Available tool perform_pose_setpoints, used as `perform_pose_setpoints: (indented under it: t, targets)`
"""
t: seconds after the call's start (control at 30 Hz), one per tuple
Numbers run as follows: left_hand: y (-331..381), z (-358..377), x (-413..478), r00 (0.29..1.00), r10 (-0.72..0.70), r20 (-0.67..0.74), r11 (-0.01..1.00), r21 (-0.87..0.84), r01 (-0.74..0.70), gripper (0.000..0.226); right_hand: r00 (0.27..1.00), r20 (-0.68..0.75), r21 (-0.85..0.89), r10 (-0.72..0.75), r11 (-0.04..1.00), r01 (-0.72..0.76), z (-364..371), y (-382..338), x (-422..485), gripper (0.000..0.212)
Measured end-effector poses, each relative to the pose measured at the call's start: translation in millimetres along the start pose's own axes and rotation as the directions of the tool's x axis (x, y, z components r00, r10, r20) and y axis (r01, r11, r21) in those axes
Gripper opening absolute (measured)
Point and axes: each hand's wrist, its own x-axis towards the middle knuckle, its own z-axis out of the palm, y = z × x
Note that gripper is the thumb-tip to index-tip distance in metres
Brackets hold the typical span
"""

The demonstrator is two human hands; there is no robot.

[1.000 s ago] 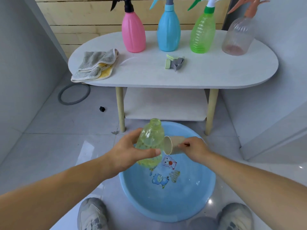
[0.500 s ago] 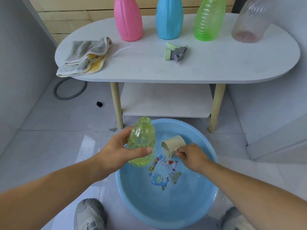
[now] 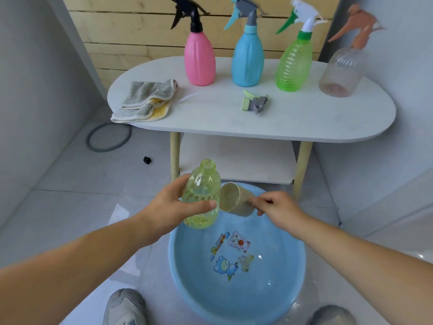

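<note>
My left hand [image 3: 172,208] grips a clear yellow-green bottle [image 3: 202,192] with no cap, held nearly upright above the far left rim of a blue basin [image 3: 236,299] on the floor. My right hand [image 3: 276,208] holds a beige cup [image 3: 233,199] by its handle, tipped on its side with its mouth facing the bottle's body. The cup's rim is beside the bottle, below its open neck. A loose green and grey spray head [image 3: 254,104] lies on the white table [image 3: 304,123].
On the table stand a pink spray bottle [image 3: 199,59], a blue one [image 3: 247,59], a green one [image 3: 293,64] and a clear one [image 3: 342,71], with a folded cloth [image 3: 145,102] at its left end. A grey ring [image 3: 108,137] lies on the floor. My shoes [image 3: 124,308] flank the basin.
The view has tilted back up, so the spray bottles' heads show again. Both hands keep their hold; the bottle and cup have risen slightly over the basin's far rim.
</note>
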Motion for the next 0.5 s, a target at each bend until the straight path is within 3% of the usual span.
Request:
perform_pose_setpoints:
  t: [0.3, 0.5]
  targets:
    - [21, -8, -12, 0.998, 0.058, -0.039, 0.997, -0.047, -0.06, 0.077, 0.947, -0.198, 0.072, -0.254, 0.959, 0.273, -72, -94, -57, 0.04]
    - [25, 5, -21, 0.997, 0.071, -0.015, 0.995, -0.068, -0.072, 0.074, 0.865, -0.298, 0.029, -0.405, 0.901, 0.432, -97, -129, -94, 0.023]
